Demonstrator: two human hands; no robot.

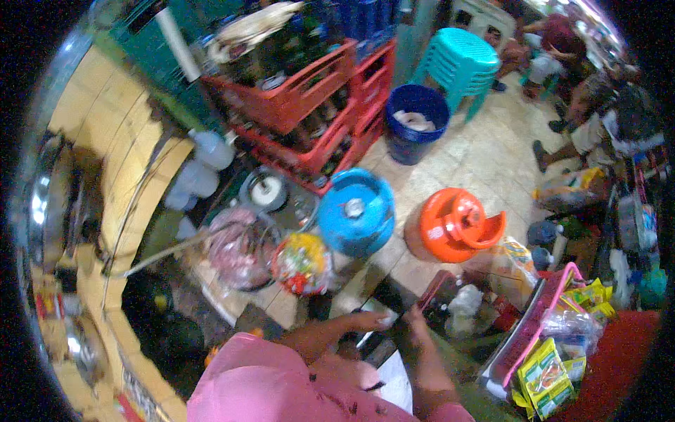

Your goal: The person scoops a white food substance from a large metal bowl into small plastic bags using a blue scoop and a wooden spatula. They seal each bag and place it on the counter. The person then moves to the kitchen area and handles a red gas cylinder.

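Note:
My left hand [367, 321] reaches in from the lower left with its fingers drawn together. A small pale spot shows at its fingertips, too blurred to name. Close to its right, my right hand [416, 322] points away from me, its fingers smeared. A dark flat shape [392, 292] lies just beyond both hands; whether either touches it I cannot tell. Ahead stand a blue gas cylinder [355, 218] and, to its right, an orange gas cylinder [450, 225]. Something white [395, 383] lies below my hands, partly covered by my arms.
Red bottle crates [281, 105] are stacked at the back left, beside a dark blue bucket [416, 133] and turquoise stools [460, 60]. A bag of colourful packets [302, 264] sits left of the blue cylinder. A pink-rimmed basket [517, 344] stands at right. People [562, 42] sit far right.

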